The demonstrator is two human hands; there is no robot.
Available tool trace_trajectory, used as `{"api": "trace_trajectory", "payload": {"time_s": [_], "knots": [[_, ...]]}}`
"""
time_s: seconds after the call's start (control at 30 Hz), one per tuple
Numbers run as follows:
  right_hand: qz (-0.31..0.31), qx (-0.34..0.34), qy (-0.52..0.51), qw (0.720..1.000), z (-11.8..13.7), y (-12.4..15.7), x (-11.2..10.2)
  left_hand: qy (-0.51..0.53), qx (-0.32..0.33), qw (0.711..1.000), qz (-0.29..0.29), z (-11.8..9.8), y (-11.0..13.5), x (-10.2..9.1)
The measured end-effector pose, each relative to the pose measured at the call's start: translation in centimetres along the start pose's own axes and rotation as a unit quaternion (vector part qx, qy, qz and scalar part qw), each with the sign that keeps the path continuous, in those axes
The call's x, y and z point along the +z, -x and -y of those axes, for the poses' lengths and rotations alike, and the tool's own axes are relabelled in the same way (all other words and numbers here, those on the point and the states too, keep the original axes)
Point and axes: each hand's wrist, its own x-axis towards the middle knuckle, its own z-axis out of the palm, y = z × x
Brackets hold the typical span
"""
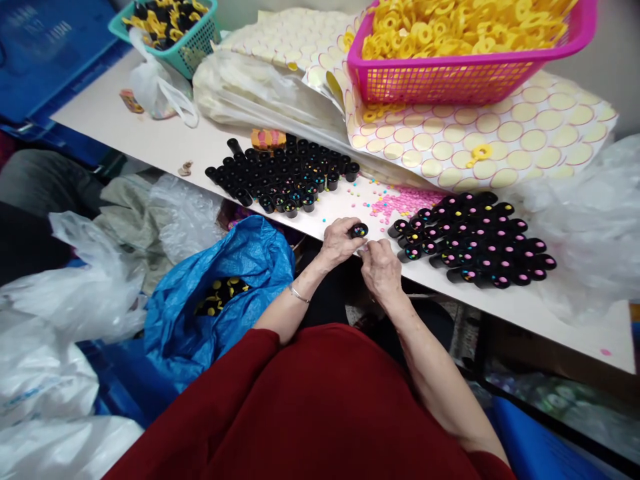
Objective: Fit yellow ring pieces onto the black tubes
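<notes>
My left hand grips a small black cup at the table's front edge, its mouth facing up with coloured dots inside. Close beside it, my right hand has its fingers pinched together; what they hold, if anything, is too small to make out. Beyond my hands lies a spread of small pink pieces, with some blue and yellow ones among them. To the right stands a cluster of black cups, many showing a pink dot at the top. Another group of black cups fills the left side.
A pink basket of yellow ring-shaped parts stands at the back on dotted sheeting. At the back left is a green basket. An open blue sack sits below the table, and clear plastic bags crowd the right.
</notes>
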Motion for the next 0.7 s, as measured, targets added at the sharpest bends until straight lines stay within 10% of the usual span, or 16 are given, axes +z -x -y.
{"api": "trace_trajectory", "payload": {"time_s": [0.5, 0.7], "knots": [[-0.174, -0.024, -0.135, 0.975, -0.1, -0.7, 0.1, -0.023, 0.069, 0.997, 0.017, 0.1, 0.4, 0.2], [-0.066, -0.030, -0.063, 0.995, 0.6, -2.4, -0.9, -0.034, 0.064, 0.997, 0.009, 0.1, 0.4, 0.1]]}}
